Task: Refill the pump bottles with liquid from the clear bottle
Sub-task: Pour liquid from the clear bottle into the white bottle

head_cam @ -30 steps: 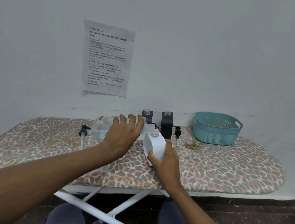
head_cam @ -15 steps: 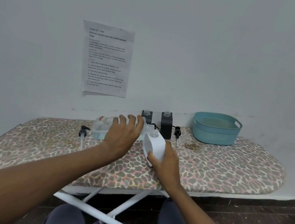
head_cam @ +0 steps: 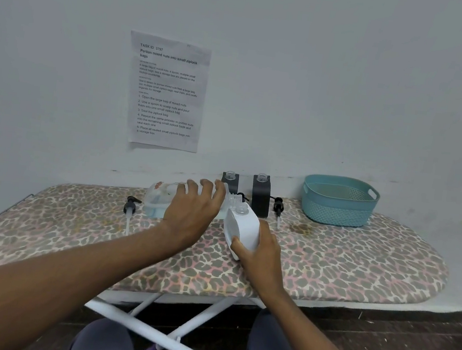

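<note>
Head: left hand (head_cam: 193, 213) around clear bottle (head_cam: 158, 198)

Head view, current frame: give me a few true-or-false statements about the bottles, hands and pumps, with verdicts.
1. The right hand holds the white bottle. True.
2. The white bottle has its pump screwed on. False: its neck is open, with no pump fitted.
3. The left hand grips the clear bottle, which is tipped on its side toward the white bottle. True.
4. The black bottles lie on their sides. False: both stand upright by the wall.
5. A pump head lies on the ironing board, left of the clear bottle. True.
6. The teal basket sits at the board's left end. False: it sits at the right end.
</note>
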